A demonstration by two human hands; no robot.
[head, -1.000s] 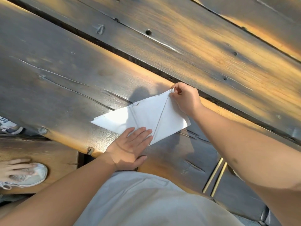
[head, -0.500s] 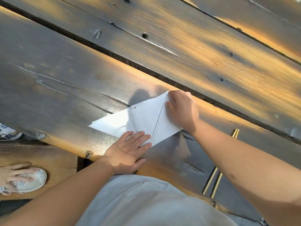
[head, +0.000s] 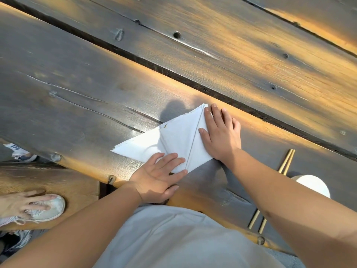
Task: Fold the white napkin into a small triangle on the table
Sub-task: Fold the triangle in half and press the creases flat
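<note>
The white napkin (head: pixel 173 140) lies flat on the dark wooden table (head: pixel 96 93) as a folded triangle, with a crease running from its far tip down to its near corner. My right hand (head: pixel 222 136) rests flat, fingers spread, on the right flap beside that crease. My left hand (head: pixel 160 176) lies flat with its fingertips on the napkin's near edge. Neither hand grips anything.
A pair of chopsticks (head: pixel 286 161) lies to the right, partly under my right forearm, beside a white round object (head: pixel 313 184). At lower left another person's hand (head: pixel 21 206) touches a white shoe (head: pixel 50 209) on the bench. Gaps run between the table planks.
My right hand let go of the napkin's far corner, laid the flap down and now presses flat on it. The left hand stayed on the near edge.
</note>
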